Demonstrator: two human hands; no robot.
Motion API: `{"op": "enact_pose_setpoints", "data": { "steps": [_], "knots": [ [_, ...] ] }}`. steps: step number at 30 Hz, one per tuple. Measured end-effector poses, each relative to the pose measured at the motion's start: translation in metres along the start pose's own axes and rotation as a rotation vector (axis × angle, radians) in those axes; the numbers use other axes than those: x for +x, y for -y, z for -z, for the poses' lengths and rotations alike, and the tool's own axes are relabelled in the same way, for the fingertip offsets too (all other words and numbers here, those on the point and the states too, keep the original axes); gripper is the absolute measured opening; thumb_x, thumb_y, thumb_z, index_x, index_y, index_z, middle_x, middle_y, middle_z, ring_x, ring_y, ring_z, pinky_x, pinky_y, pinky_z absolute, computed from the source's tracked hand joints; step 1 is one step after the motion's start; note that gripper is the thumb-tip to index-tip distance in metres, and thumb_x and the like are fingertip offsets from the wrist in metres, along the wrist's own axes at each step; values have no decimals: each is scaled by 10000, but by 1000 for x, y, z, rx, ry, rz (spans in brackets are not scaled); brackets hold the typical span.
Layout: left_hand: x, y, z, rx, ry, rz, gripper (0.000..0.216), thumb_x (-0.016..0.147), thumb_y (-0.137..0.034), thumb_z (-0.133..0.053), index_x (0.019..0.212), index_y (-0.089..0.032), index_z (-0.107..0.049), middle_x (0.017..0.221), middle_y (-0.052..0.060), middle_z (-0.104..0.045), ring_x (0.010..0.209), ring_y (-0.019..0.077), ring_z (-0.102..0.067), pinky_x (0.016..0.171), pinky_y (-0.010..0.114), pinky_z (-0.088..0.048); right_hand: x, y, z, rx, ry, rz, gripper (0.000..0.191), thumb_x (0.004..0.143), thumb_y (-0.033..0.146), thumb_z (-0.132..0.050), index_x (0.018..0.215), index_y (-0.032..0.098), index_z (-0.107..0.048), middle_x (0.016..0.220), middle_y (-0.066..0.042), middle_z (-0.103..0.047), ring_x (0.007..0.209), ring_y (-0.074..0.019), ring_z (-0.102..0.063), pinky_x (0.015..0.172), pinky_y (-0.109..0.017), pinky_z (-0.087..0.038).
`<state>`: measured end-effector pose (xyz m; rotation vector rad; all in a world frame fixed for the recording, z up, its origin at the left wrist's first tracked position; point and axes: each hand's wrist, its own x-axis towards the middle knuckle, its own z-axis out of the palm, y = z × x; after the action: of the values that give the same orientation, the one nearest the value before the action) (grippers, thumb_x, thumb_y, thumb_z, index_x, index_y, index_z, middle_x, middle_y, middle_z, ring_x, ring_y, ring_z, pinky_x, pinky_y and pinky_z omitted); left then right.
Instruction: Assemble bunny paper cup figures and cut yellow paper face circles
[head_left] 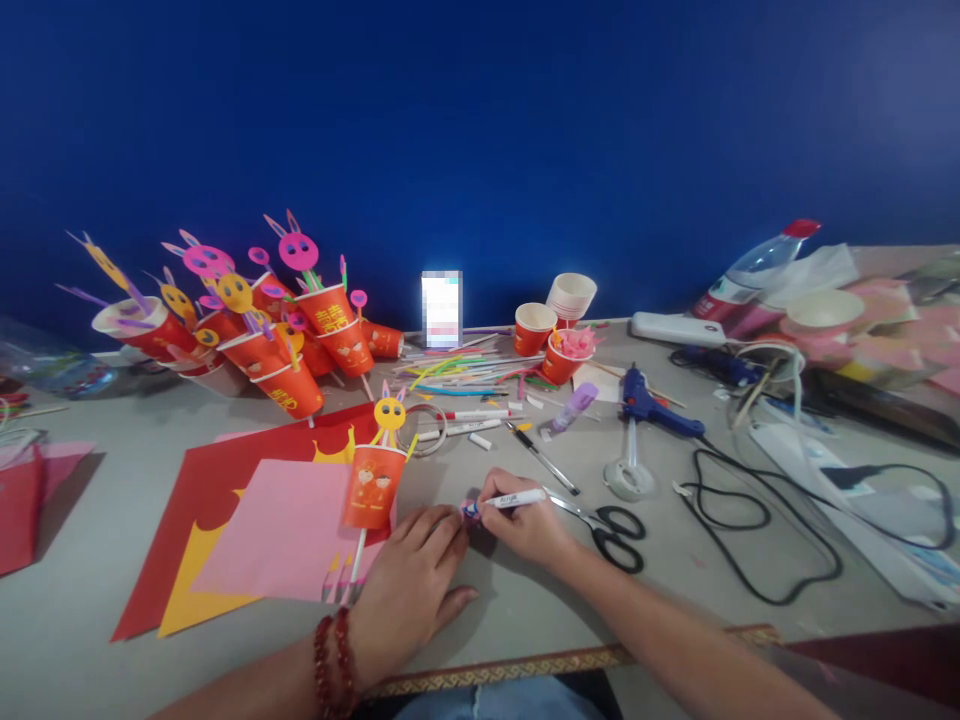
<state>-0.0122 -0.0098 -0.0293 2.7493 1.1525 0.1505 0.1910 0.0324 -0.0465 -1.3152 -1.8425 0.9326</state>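
Note:
My right hand (521, 520) grips a white marker (517, 498) with a blue tip end, pressed to a small pink-and-blue piece (470, 510) on the table. Flat on the table lies my left hand (416, 565), fingers stretched out and fingertips at the edge of that piece. Just beyond it, a red paper cup (373, 487) on a white stick carries a yellow rabbit face (389, 413). Pink paper (277, 530), yellow paper (202, 570) and red paper (172, 520) overlap beneath and left of the cup. Black-handled scissors (616, 530) lie right of my right hand.
Several decorated red cups (330, 315) crowd the back left. Pipe cleaners (465, 370), pens and a tape ring (427, 430) lie mid-table. A blue glue gun (652, 405), clear tape roll (628, 478), black cable (750, 590) and bottle (757, 270) occupy the right. A lit phone (442, 310) leans behind.

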Motion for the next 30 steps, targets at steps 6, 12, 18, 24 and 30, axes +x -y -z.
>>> {"op": "enact_pose_setpoints", "data": {
  "steps": [6,12,18,24,30],
  "knots": [
    [0,0,0,3,6,0,554,927,-523,-545,1339,-153,-540,1359,100,-586,1265,293,-490,1091,442,-384,0,2,0,10,-1,-1,105,793,213,-551,695,207,-586,612,19,-617,560,-132,-533,543,-221,-366],
    [0,0,-1,3,9,0,565,935,-534,-523,1345,-145,-533,1360,99,-585,1269,291,-485,1089,443,-382,0,1,0,-5,2,-2,102,794,222,-543,703,210,-587,618,18,-626,575,-136,-546,555,-221,-379],
    [0,1,-1,1,9,3,561,936,-532,-522,1342,-146,-539,1360,100,-588,1267,289,-486,1084,442,-388,0,2,0,-9,-5,-9,104,793,224,-535,700,209,-580,620,15,-622,577,-139,-546,556,-224,-374],
    [0,2,-2,5,9,2,560,937,-538,-516,1339,-149,-538,1362,97,-583,1266,290,-484,1087,438,-383,0,1,0,-12,-5,-7,105,785,232,-549,686,206,-572,602,19,-598,561,-135,-523,546,-228,-354],
    [-1,1,-2,-2,5,-2,572,936,-531,-522,1362,-150,-516,1366,99,-577,1273,284,-475,1096,439,-370,-1,0,0,16,-14,-13,129,780,231,-547,654,204,-548,576,28,-566,535,-125,-484,517,-225,-331]
  ]
}}
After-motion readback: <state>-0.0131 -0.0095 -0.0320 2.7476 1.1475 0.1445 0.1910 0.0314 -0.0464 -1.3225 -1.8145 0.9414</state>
